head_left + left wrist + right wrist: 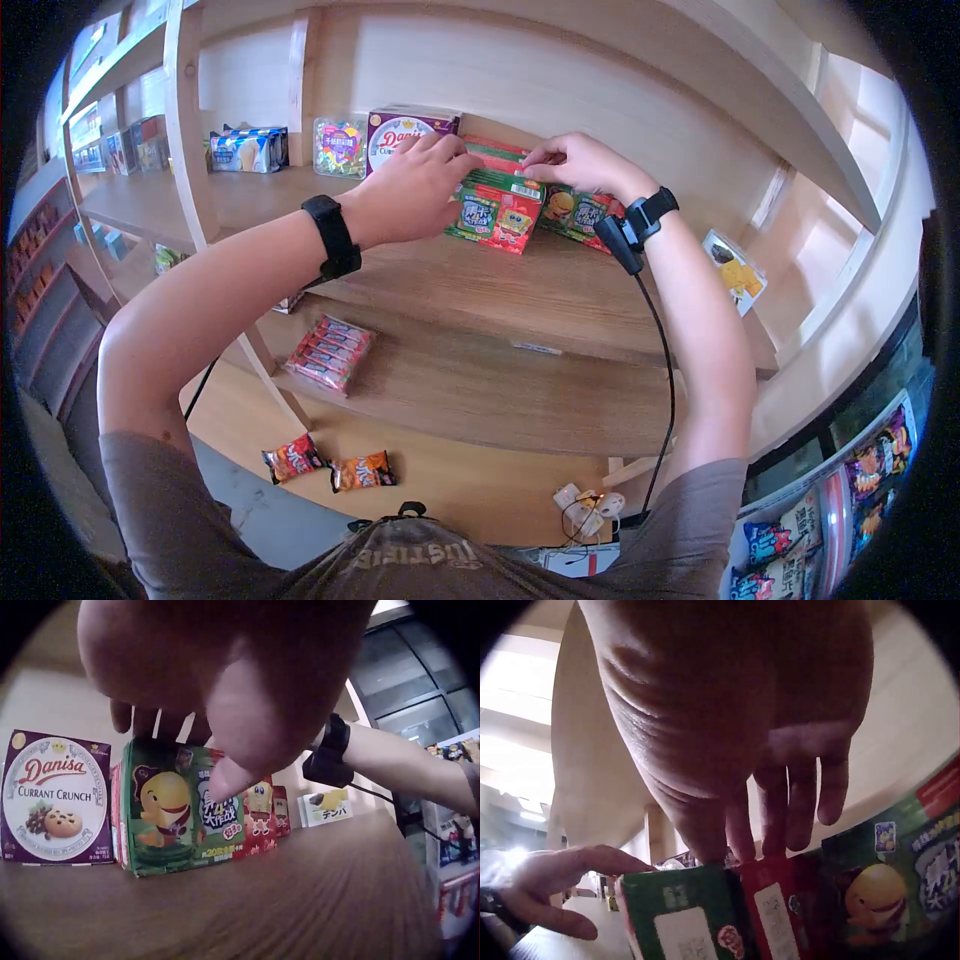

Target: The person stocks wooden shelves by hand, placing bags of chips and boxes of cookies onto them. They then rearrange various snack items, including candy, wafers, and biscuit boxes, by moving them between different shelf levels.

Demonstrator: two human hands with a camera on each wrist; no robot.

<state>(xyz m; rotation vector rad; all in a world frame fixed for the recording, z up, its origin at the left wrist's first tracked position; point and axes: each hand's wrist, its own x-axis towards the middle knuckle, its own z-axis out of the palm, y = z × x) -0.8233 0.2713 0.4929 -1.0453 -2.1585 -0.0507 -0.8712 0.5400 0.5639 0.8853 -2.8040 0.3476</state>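
Observation:
A green and red cartoon box stands on the shelf, with similar boxes behind it and to its right. My left hand grips its left part; in the left wrist view the thumb of the left hand lies on the green front and the fingers reach over the top. My right hand pinches at the top edge near the right end. In the right wrist view, the fingertips of the right hand meet the tops of a green box end and a red one.
A purple Danisa box and a clear candy tub stand left of the boxes. A white and yellow pack is at the right. Lower down lie a pink pack and two snack bags. A cable hangs from the right wrist.

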